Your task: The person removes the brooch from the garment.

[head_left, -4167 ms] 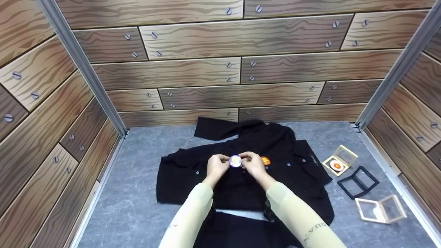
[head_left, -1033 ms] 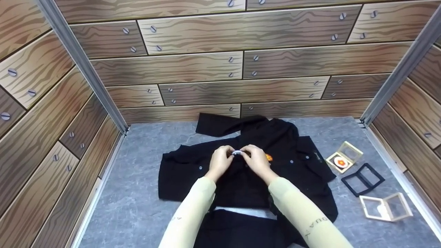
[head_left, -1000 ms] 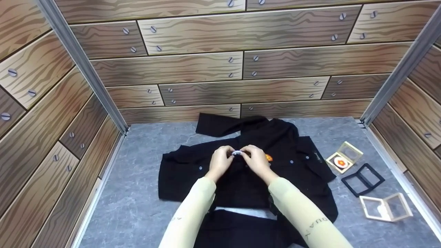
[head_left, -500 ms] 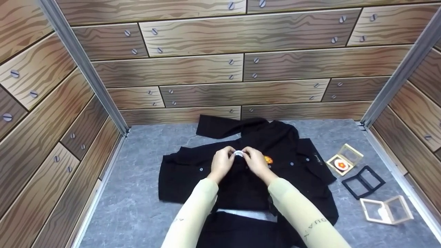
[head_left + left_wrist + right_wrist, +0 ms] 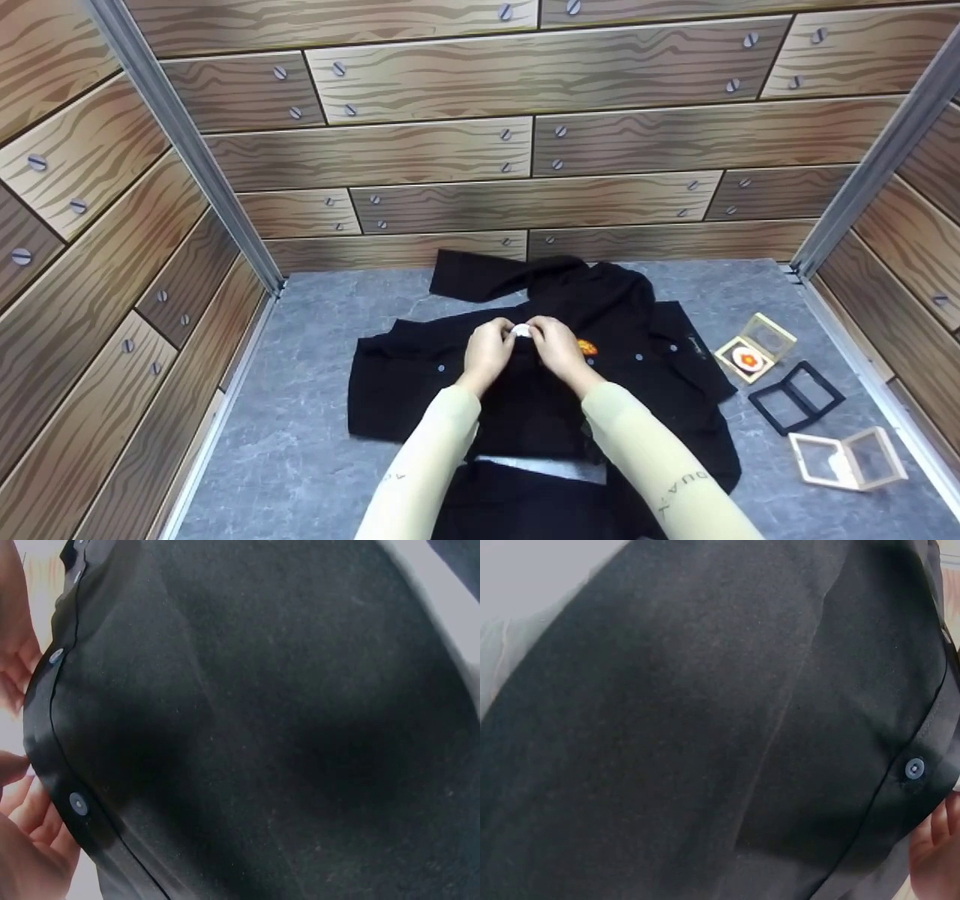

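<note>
In the head view a black button-front shirt lies spread on the grey tabletop. Over its middle my left hand and my right hand pinch a small round badge from either side. Only a pale arc of the badge shows between the fingertips, right at the shirt's buttoned strip. Just right of the right hand, an orange round badge sits on the shirt. Both wrist views are filled by black cloth, with a button and another button along the strip, and fingers behind its edge.
On the right stand an open yellow case holding a red-flower badge, an open black case and an open pale case. More black cloth lies nearest me. Wood-patterned walls enclose the table.
The badge earlier faced up, showing a purple rim and yellow spot; it has since tilted, leaving a pale arc. Both hands have shifted slightly away from me and stay around it.
</note>
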`<state>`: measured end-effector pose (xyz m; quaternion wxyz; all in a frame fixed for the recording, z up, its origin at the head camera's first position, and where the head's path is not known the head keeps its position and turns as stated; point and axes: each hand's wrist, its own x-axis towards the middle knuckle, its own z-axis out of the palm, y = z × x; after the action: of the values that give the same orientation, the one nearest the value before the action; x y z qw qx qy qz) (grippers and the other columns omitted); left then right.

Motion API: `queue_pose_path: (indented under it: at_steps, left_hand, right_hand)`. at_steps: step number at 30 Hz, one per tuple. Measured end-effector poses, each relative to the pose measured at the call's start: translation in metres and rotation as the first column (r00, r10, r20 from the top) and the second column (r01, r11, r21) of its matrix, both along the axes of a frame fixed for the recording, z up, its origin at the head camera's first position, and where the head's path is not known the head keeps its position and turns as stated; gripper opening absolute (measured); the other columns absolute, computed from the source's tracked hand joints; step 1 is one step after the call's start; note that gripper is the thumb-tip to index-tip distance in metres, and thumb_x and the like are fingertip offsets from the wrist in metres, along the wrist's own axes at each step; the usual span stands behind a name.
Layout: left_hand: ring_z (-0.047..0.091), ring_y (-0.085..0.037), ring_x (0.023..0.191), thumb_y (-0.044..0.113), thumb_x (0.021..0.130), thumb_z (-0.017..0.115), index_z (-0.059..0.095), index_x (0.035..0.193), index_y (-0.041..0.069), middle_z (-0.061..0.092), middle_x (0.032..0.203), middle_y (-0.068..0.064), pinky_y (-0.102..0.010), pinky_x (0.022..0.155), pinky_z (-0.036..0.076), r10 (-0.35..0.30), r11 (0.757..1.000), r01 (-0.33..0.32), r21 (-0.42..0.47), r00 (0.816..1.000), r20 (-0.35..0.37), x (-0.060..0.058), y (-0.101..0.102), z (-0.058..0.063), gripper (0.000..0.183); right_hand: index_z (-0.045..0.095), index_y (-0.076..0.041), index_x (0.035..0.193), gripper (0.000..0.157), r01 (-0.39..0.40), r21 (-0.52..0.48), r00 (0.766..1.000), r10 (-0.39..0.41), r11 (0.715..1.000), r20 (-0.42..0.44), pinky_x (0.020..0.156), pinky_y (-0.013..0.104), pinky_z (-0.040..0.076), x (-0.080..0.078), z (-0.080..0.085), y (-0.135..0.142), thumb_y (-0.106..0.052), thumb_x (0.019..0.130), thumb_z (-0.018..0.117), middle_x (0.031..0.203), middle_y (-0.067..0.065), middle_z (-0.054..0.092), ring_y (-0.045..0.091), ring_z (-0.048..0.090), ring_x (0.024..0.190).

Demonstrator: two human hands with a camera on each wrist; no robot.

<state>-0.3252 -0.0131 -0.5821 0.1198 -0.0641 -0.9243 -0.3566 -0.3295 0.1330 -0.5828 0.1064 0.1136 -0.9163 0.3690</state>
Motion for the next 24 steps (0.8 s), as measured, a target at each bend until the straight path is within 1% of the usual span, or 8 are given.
queue_pose_path:
  at_steps: [5, 12, 19, 24]
  left_hand:
    - [0.074, -0.022, 0.08, 0.011, 0.097, 0.074, 0.08, 0.1, 0.006, 0.079, 0.086, -0.006, -0.037, 0.075, 0.059, 0.002, 1.0, -0.002, 0.009, 0.999, 0.039, 0.0001, 0.0005, 0.0004, 0.009]
    - [0.072, -0.022, 0.078, 0.011, 0.096, 0.074, 0.08, 0.099, 0.005, 0.078, 0.084, -0.006, -0.037, 0.074, 0.058, 0.002, 1.0, -0.003, 0.02, 0.999, 0.05, -0.0002, 0.0, -0.003, 0.009]
    - [0.061, -0.016, 0.07, 0.014, 0.095, 0.076, 0.078, 0.094, 0.005, 0.072, 0.08, -0.004, -0.031, 0.067, 0.053, -0.009, 0.999, 0.008, 0.039, 0.999, 0.032, -0.0001, -0.0021, -0.0046, 0.009]
    - [0.06, -0.014, 0.071, 0.014, 0.094, 0.077, 0.078, 0.093, 0.005, 0.071, 0.08, -0.003, -0.03, 0.068, 0.052, -0.005, 0.999, 0.004, 0.042, 0.999, 0.036, -0.0004, -0.002, -0.0054, 0.008]
  right_hand:
    - [0.075, 0.005, 0.101, 0.014, -0.01, -0.002, 1.0, 0.01, 1.0, 0.03, 0.097, 0.055, 0.055, -0.0002, 0.0007, 0.0006, -0.002, 0.101, 0.062, 0.104, 0.022, 0.077, 0.04, 0.072, 0.102]
    - [0.077, 0.004, 0.103, 0.013, -0.018, -0.032, 0.997, 0.02, 0.999, 0.078, 0.089, 0.049, 0.056, 0.0003, 0.0016, 0.0006, -0.003, 0.097, 0.066, 0.1, 0.018, 0.078, 0.033, 0.069, 0.091]
    - [0.076, 0.006, 0.103, 0.013, -0.006, -0.063, 0.997, 0.011, 0.998, 0.081, 0.088, 0.049, 0.058, 0.0, 0.0011, 0.0, -0.003, 0.097, 0.069, 0.098, 0.02, 0.078, 0.034, 0.072, 0.09]
    - [0.076, 0.006, 0.103, 0.012, 0.003, -0.075, 0.996, 0.004, 0.997, 0.093, 0.089, 0.05, 0.06, 0.0002, 0.0012, -0.0005, -0.003, 0.098, 0.069, 0.097, 0.021, 0.078, 0.036, 0.074, 0.092]
